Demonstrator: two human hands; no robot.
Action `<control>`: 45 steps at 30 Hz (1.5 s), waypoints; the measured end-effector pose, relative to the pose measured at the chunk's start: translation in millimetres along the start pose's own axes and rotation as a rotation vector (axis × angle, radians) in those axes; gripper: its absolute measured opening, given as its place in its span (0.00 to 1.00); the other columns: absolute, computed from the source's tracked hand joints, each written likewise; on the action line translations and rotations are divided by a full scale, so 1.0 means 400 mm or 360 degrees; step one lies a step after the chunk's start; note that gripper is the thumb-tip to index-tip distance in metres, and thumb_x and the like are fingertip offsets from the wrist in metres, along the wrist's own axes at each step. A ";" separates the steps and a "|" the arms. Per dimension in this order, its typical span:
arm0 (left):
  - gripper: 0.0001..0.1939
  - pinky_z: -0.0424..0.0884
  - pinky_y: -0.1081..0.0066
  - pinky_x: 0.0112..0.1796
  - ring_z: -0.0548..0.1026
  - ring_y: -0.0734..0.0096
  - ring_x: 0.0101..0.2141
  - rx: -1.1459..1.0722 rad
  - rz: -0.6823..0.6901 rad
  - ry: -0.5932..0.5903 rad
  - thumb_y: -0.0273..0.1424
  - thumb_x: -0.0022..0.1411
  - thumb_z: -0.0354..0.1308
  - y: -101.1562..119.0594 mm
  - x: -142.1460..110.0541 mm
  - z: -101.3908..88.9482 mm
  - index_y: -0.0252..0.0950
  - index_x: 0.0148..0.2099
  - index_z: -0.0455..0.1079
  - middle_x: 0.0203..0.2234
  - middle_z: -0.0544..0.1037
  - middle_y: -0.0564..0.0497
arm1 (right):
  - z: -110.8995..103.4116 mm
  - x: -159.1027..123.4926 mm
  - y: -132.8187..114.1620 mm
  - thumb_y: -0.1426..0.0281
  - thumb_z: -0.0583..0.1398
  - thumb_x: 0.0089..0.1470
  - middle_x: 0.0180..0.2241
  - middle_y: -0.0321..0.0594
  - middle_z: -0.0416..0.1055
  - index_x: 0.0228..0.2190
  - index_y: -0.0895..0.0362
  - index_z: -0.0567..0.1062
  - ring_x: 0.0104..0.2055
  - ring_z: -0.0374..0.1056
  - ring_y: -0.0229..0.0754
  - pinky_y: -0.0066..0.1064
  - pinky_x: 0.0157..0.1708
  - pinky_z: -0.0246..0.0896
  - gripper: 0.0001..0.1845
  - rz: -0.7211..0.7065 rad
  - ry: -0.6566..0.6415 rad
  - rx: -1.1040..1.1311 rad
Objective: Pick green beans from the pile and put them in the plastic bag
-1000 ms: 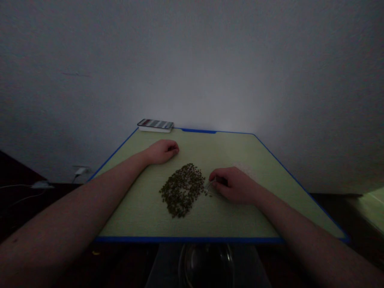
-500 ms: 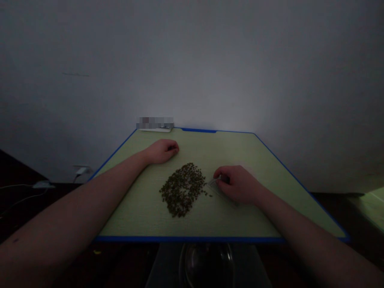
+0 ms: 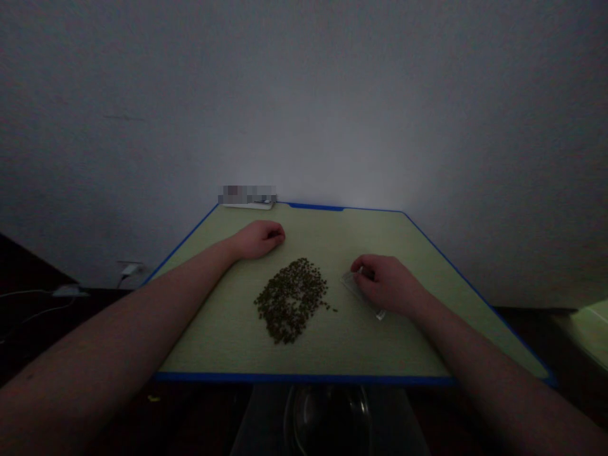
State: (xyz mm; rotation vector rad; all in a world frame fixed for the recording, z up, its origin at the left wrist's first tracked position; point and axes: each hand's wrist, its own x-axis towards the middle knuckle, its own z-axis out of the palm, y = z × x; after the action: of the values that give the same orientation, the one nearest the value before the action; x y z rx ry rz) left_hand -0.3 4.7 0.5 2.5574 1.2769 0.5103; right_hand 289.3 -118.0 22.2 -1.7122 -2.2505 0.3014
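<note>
A spread-out pile of small greenish-brown grains (image 3: pixel 280 291), like seeds or beans, lies on the pale yellow-green table (image 3: pixel 218 345). A few grains sit apart on its right side. My right hand (image 3: pixel 387 282) is right of the pile, its thumb and fingers pinching a thin, clear plastic piece (image 3: pixel 349 280). Most of that piece is covered by the hand, and its exact kind is unclear. My left hand (image 3: pixel 260 239) rests on the table behind the pile and to the left. Its fingers are loosely curled, and nothing shows in them.
Blue edging (image 3: pixel 304 379) runs round the table. At the back left corner stands a white, partly blurred object (image 3: pixel 249 204). Below the front edge is a shiny round metal vessel (image 3: pixel 330 418). A white plug (image 3: pixel 128 271) and cables are at the left wall.
My right hand has moved slightly right and away from me with the clear plastic piece, drawing off from the grains. My left hand stays in place.
</note>
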 end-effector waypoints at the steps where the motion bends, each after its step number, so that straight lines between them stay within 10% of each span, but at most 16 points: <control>1: 0.14 0.60 0.73 0.28 0.67 0.73 0.26 0.0008 0.0004 0.0002 0.38 0.57 0.48 0.000 0.000 0.000 0.35 0.35 0.70 0.25 0.73 0.52 | 0.002 0.000 -0.003 0.69 0.55 0.51 0.23 0.37 0.72 0.33 0.56 0.75 0.24 0.63 0.37 0.28 0.25 0.51 0.10 -0.0030 -0.0015 0.0011; 45: 0.13 0.59 0.73 0.27 0.66 0.73 0.25 0.0020 -0.0017 -0.0015 0.37 0.57 0.48 0.006 0.000 -0.002 0.34 0.35 0.70 0.24 0.72 0.52 | 0.031 0.009 -0.049 0.75 0.55 0.52 0.30 0.39 0.74 0.38 0.57 0.76 0.29 0.65 0.37 0.28 0.31 0.56 0.13 -0.0573 -0.0215 0.0249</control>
State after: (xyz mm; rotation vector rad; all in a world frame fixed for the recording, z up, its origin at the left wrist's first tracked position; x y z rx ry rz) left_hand 1.1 3.4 2.0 2.5587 1.2942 0.4889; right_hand 266.3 -119.8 17.8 -1.2138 -2.5002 0.5059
